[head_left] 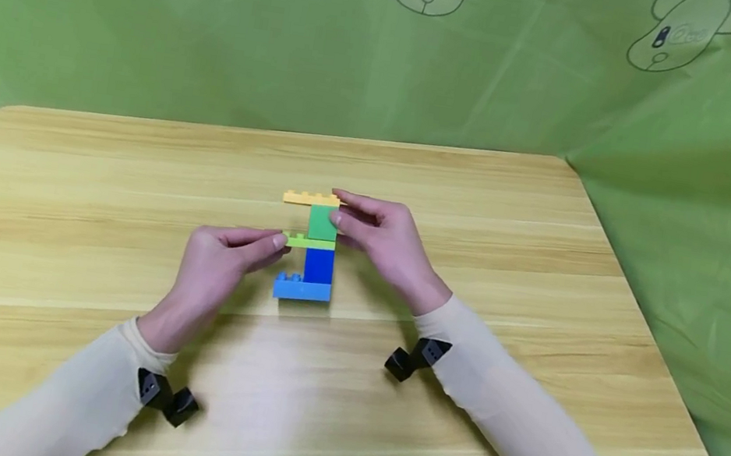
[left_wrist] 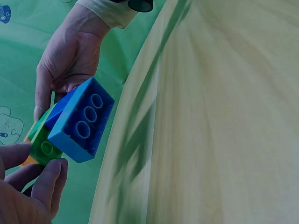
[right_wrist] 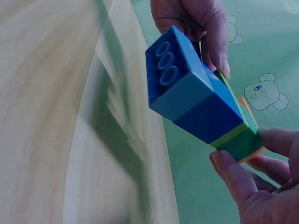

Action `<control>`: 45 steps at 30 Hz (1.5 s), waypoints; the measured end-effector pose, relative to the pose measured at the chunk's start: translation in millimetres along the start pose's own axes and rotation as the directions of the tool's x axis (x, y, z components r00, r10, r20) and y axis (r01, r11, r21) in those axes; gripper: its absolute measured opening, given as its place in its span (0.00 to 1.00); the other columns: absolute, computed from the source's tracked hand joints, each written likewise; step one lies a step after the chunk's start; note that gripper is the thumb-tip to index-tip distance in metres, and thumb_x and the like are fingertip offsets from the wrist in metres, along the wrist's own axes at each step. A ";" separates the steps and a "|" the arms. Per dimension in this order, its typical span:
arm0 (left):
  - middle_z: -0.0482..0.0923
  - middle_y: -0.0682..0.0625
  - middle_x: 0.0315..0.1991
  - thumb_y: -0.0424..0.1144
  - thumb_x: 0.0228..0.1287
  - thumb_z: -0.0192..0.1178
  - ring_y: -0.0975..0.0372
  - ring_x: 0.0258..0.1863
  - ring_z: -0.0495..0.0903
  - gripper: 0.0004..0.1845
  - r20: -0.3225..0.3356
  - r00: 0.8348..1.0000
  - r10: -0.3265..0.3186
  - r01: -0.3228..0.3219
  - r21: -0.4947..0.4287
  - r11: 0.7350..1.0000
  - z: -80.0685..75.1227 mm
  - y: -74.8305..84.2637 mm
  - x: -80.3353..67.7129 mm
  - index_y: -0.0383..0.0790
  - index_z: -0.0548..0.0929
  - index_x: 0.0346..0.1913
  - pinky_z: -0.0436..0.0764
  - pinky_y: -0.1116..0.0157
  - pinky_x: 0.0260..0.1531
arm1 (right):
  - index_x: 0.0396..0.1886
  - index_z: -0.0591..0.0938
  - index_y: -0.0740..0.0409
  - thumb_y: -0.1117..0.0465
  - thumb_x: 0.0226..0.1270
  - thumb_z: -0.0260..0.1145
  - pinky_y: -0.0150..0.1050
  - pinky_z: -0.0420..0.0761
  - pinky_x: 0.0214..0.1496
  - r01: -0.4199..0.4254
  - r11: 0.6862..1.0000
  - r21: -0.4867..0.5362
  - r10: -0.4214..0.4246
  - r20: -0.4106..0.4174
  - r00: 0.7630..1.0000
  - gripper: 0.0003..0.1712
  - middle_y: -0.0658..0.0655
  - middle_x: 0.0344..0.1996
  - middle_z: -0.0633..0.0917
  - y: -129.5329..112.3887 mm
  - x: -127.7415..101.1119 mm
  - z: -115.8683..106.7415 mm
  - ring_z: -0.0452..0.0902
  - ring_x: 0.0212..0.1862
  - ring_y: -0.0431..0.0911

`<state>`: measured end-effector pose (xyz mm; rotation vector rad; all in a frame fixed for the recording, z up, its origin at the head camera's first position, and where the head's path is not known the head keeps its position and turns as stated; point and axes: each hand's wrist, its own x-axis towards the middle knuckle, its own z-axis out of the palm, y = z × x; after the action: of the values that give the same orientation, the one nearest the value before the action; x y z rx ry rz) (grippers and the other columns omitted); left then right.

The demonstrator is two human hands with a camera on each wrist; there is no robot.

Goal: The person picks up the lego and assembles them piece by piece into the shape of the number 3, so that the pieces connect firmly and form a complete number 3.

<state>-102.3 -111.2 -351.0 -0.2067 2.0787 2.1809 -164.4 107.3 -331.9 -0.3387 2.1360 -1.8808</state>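
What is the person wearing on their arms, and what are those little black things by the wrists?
Both arms wear snug, pale cream long sleeves that end at the wrists. The left hand and right hand are bare, with no gloves or rings to be seen. A small black boxy gadget sits under each wrist; another one is on the left arm.

Both arms wear snug cream sleeves (head_left: 509, 407), each with a small black camera mount (head_left: 417, 358) strapped at the wrist.
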 end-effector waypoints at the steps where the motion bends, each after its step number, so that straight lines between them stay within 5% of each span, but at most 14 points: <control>1: 0.86 0.43 0.42 0.41 0.62 0.70 0.51 0.47 0.84 0.18 -0.005 1.000 -0.005 0.005 -0.004 1.000 0.5 0.0 1.9 0.31 0.86 0.50 0.82 0.65 0.46 | 0.64 0.76 0.64 0.64 0.69 0.67 0.41 0.82 0.52 -0.006 1.000 -0.004 0.006 -0.008 1.000 0.25 0.61 0.57 0.80 0.1 1.8 0.7 0.81 0.51 0.50; 19: 0.84 0.38 0.44 0.38 0.63 0.68 0.53 0.45 0.85 0.15 -0.039 0.984 -0.173 0.174 0.011 0.985 4.2 -5.0 25.4 0.30 0.86 0.48 0.80 0.67 0.49 | 0.59 0.78 0.71 0.67 0.68 0.66 0.46 0.81 0.54 -0.168 0.984 -0.064 0.162 -0.091 0.983 0.21 0.64 0.55 0.81 4.6 22.9 7.4 0.82 0.50 0.51; 34: 0.83 0.35 0.44 0.30 0.64 0.66 0.53 0.43 0.85 0.12 -0.074 0.988 -0.135 0.138 0.036 0.990 12.5 -16.9 35.7 0.26 0.84 0.47 0.83 0.65 0.44 | 0.56 0.80 0.70 0.66 0.67 0.68 0.37 0.83 0.49 -0.260 0.949 -0.177 0.236 -0.144 0.961 0.20 0.63 0.53 0.82 11.8 33.4 8.6 0.84 0.47 0.48; 45: 0.86 0.41 0.42 0.34 0.65 0.66 0.59 0.41 0.86 0.10 -0.095 0.989 -0.115 0.133 0.204 0.970 10.4 -16.1 40.1 0.32 0.87 0.45 0.82 0.67 0.45 | 0.58 0.79 0.68 0.65 0.67 0.68 0.34 0.83 0.46 -0.300 0.929 -0.219 0.276 -0.135 0.952 0.21 0.62 0.54 0.81 17.7 41.6 9.1 0.83 0.46 0.47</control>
<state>-139.0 -100.2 -373.7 -0.4002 2.2541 1.8972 -200.0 86.5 -352.7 0.0293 2.3346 -1.5139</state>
